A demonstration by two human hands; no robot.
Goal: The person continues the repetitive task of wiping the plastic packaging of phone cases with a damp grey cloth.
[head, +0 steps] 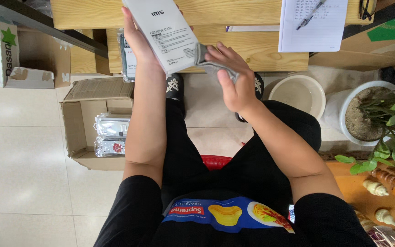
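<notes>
The left hand (138,39) grips a light, stiff white package (167,32) by its edge; right-hand fingers (225,57) press a soft grey cloth (209,64) against it.

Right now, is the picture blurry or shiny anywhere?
Head view: mostly sharp, with soft, even light; the left hand holds a white box that is cut off at the top edge; the right hand presses a grey cloth on it; the plastic packs in the carton glint; the floor tiles shine faintly.
</notes>
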